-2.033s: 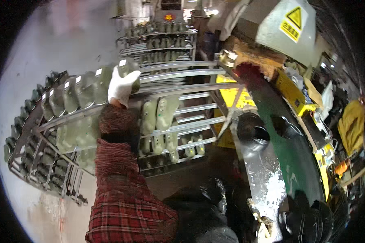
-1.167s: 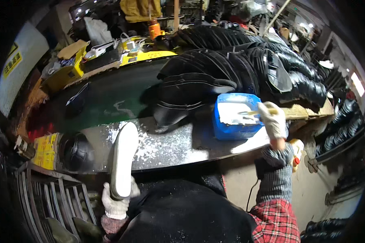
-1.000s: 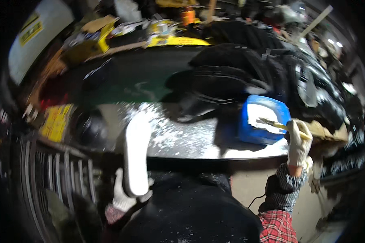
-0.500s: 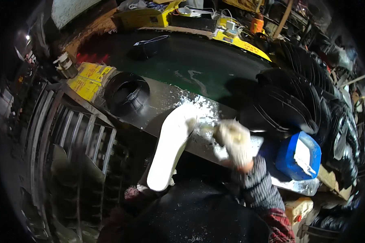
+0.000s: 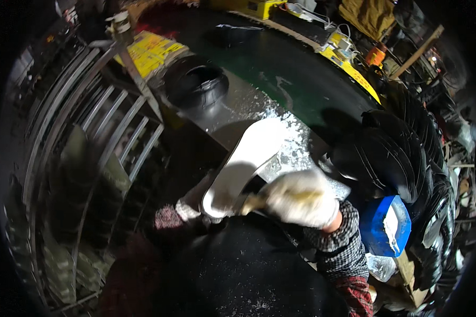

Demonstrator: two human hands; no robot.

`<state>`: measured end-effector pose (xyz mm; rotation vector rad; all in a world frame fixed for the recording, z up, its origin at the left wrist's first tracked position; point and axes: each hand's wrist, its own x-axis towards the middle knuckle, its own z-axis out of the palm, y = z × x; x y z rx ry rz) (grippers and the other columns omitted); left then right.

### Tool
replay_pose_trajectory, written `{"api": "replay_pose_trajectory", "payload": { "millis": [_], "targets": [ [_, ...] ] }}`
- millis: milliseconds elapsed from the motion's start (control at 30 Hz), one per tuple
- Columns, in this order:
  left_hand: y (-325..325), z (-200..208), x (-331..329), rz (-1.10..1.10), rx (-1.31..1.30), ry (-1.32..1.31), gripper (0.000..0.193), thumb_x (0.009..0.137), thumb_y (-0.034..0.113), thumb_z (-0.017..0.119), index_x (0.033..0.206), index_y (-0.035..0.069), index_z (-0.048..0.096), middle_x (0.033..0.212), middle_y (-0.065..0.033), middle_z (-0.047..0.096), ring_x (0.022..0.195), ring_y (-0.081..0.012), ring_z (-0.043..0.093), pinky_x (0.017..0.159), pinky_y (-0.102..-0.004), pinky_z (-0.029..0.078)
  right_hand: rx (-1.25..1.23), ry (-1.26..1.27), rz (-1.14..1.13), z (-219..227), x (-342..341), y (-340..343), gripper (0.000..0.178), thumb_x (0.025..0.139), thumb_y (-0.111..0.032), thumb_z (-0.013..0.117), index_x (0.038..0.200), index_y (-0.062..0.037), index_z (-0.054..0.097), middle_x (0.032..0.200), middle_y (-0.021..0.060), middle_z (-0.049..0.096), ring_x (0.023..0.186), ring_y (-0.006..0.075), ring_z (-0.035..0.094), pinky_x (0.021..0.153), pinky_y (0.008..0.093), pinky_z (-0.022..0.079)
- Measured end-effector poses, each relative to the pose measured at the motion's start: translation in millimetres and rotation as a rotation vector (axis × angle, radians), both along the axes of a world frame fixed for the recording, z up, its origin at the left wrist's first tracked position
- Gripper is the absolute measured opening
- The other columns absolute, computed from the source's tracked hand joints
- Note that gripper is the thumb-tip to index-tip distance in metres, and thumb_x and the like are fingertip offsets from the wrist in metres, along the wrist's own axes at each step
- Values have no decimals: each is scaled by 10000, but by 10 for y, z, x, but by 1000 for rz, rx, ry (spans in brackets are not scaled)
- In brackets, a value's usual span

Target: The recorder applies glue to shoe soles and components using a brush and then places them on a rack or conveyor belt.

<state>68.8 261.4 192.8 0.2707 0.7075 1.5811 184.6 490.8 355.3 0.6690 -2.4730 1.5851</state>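
Note:
A white shoe sole (image 5: 251,153) lies tilted in front of me, heel end toward my body and toe end over the white-spattered board. My left hand (image 5: 190,205), in a pale glove, is closed at the heel end; the sole partly hides its fingers. Beside the heel is my right hand (image 5: 301,198), in a white glove with a checked sleeve. It is closed around a brush (image 5: 253,203), whose tan end points at the sole's near edge. Motion blurs the brush, and whether it touches the sole is unclear.
A blue container (image 5: 378,230) with white residue stands at the right, near a pile of black, shiny pieces (image 5: 378,153). A black ring-shaped object (image 5: 195,84) sits on the bench (image 5: 296,98), by yellow cardboard (image 5: 153,52). A metal rack (image 5: 124,127) is on the left.
My right hand with the brush has moved from near the toe end down toward the heel end. The view has turned, and the sole appears shifted right and more tilted.

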Motion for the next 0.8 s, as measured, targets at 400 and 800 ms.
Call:
{"api": "replay_pose_trajectory", "payload": {
  "millis": [400, 800],
  "targets": [
    [248, -327, -94, -339, 1111, -368, 492, 1033, 310, 376, 1356, -59, 422, 1249, -143, 589, 1116, -265, 591, 961, -376, 491, -615, -590, -424, -422, 593, 280, 306, 961, -166, 575, 1138, 84, 567, 1069, 200, 629, 876, 224, 666, 739, 273, 583],
    [-392, -411, -39, 216, -32, 515, 514, 1002, 173, 498, 1474, 107, 306, 1248, -152, 553, 1053, -218, 603, 836, -360, 527, -541, -104, -955, -983, -39, 957, 241, 952, -156, 601, 1127, 7, 629, 946, 56, 658, 810, 108, 605, 755, 249, 500]
  ]
}}
